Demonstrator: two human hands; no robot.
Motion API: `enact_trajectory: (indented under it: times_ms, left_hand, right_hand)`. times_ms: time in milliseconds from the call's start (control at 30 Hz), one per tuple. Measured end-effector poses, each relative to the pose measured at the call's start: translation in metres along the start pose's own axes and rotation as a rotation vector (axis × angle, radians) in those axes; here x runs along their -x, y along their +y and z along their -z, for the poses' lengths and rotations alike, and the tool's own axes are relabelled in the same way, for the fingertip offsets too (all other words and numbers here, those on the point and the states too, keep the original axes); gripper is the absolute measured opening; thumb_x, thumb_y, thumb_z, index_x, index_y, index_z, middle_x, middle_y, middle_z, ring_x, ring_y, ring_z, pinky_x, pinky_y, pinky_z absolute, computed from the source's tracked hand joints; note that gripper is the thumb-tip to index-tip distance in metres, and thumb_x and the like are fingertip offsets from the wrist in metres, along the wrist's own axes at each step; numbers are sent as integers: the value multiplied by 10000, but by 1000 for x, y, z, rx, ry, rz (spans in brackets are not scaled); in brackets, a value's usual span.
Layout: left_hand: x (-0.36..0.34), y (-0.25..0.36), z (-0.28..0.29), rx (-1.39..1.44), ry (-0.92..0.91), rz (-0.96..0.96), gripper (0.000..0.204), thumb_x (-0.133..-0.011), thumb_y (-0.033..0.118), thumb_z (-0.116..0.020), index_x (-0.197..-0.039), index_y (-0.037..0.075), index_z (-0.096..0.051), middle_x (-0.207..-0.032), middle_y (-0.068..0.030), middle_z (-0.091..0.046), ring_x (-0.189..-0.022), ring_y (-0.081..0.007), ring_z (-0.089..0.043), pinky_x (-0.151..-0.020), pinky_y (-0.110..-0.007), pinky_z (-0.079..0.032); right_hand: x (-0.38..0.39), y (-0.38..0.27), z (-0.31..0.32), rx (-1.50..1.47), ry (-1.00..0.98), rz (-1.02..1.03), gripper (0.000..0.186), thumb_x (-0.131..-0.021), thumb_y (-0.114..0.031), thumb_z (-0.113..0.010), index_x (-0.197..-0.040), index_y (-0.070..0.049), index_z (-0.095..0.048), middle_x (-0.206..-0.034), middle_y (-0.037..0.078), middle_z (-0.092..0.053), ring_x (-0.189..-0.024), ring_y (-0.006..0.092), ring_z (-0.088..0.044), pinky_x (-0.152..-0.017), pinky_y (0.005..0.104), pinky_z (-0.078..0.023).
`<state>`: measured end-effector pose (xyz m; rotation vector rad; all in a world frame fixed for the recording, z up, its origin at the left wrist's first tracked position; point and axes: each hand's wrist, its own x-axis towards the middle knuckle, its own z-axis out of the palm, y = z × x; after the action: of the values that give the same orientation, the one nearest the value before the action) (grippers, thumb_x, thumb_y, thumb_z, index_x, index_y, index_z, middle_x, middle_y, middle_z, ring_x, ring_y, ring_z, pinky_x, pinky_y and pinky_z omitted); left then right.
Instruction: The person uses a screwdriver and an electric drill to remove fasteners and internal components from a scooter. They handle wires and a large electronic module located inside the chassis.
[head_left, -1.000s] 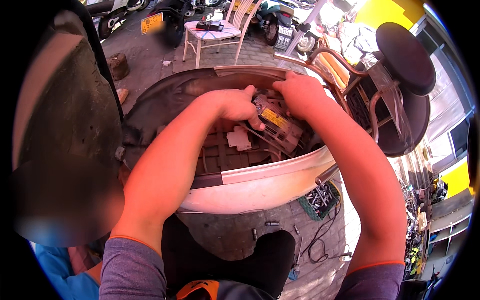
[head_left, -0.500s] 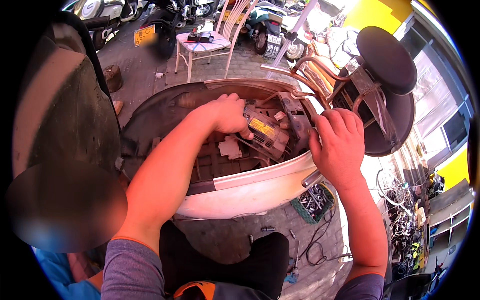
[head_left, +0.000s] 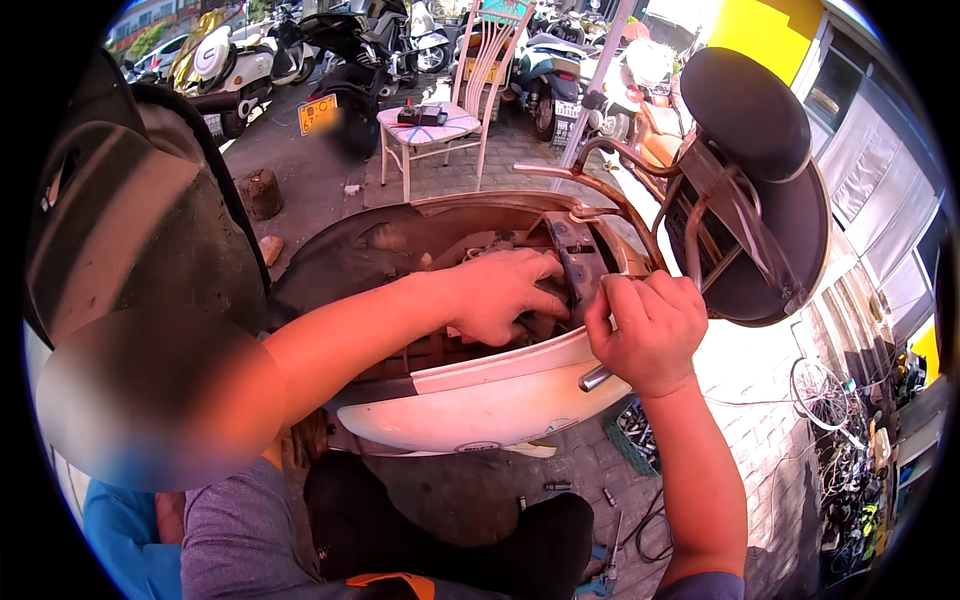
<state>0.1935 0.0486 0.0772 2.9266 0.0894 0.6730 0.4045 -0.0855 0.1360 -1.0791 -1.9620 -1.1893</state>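
My left hand (head_left: 510, 295) reaches palm down into the open body of a white scooter (head_left: 480, 410). Its fingers bend downward beside a dark metal bracket (head_left: 580, 255), and their tips are hidden among the parts. At the body's right end my right hand (head_left: 648, 330) is closed by the rim, with thumb and forefinger together. What sits between them, if anything, is hidden. A short silver tube end (head_left: 595, 378) sticks out below this hand. Bent brown metal tubing (head_left: 630, 215) rises behind the bracket and carries a black round pad (head_left: 750, 115).
A pink-white chair (head_left: 440, 125) with a dark device (head_left: 422, 116) on it stands beyond the scooter. Below its right end are a green basket (head_left: 632, 440) of metal pieces and loose tools. A person in blue (head_left: 120, 525) is at lower left. Parked scooters (head_left: 255, 65) fill the back.
My left hand has moved right, toward the bracket, and the box with the yellow label no longer shows. My right hand's fingers have curled in tighter at the rim. The whole view has shifted.
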Motion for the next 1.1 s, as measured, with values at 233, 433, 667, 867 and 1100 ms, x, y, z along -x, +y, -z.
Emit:
enact_trajectory:
  times_ms: [233,433,667,867,1100]
  left_hand:
    - [-4,-4,-3,-33,-119,91,596,-791,153,-813,-1373,240,-723,-1382,-138,-571,-1267,-385,-617,-1024,-485,-556]
    - [-4,4,-2,-145,-67,24,511,-781,210,-867,-1276,235,-742,-1405,-111,-612,-1266,-361,-614,-950,-490,-573]
    - [-4,7,-7,-238,20,-3,506,-747,208,-887,-1225,272,-733,-1325,-77,-615,-1151,-347,-627,-922,-485,-560]
    - [-1,-21,-30,-35,52,78,672,-797,275,-837,-1426,140,-643,-1261,-166,-600,-1176,-406,-588,-1038,-481,-489]
    - [0,-25,-44,-9,7,306,758,-942,423,-742,-1521,-19,-531,-1399,-220,-573,-1342,-385,-549,-1208,-402,-390]
  right_hand:
    - [-1,1,1,-15,19,10,216,-763,-135,-760,-718,-158,-550,-644,-28,-503,-646,190,-528,-615,352,-394]
    - [0,4,0,-27,24,20,151,-743,-130,-763,-754,-147,-614,-656,-18,-506,-648,191,-543,-616,352,-400]
    - [13,10,-9,-23,129,28,186,-753,-172,-771,-742,-190,-586,-662,-57,-547,-677,175,-581,-635,342,-437]
    - [18,27,17,-307,196,49,86,-877,-119,-755,-861,-89,-675,-725,41,-640,-674,178,-616,-654,334,-470]
    - [179,9,59,-875,508,-944,106,-986,-40,-688,-1087,-28,-719,-876,18,-708,-787,87,-646,-753,255,-529]
